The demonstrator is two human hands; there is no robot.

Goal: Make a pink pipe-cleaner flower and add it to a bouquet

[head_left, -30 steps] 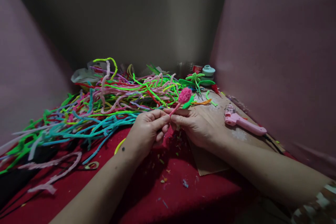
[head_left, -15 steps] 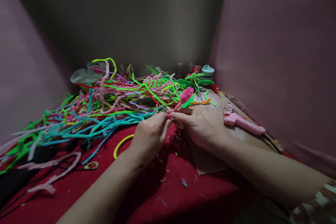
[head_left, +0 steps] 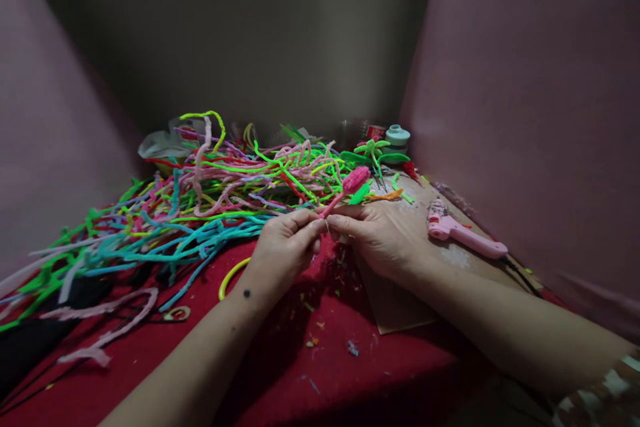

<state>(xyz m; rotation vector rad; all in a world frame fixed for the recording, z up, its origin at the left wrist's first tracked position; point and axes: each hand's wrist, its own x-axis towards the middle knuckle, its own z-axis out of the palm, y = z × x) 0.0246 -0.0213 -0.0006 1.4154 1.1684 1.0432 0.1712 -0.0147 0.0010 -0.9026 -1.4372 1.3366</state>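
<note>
A pink pipe-cleaner flower bud (head_left: 356,180) on a thin pink stem slants up to the right between my hands. My left hand (head_left: 286,243) pinches the lower end of the stem between thumb and fingers. Right beside it, my right hand (head_left: 380,240) is closed at the same spot, thumb and fingertips on the stem's end, nearly touching the left fingertips. Something thin and pale shows between the two thumbs, too small to name. The right fingers are partly hidden behind the thumb. Just behind the bud lies a green leaf-like piece (head_left: 360,195).
A large heap of colored pipe cleaners (head_left: 240,187) fills the back left. At right, a pink glue gun (head_left: 465,237) lies on a cardboard sheet (head_left: 400,307). Behind stand a green pipe-cleaner flower (head_left: 371,150) and a pale teal bottle (head_left: 397,135). Scraps litter the red cloth (head_left: 370,387).
My left hand has rolled so its back and wrist show more, the thumb now lying over the stem's end. The bud has turned slightly. My right hand has barely moved.
</note>
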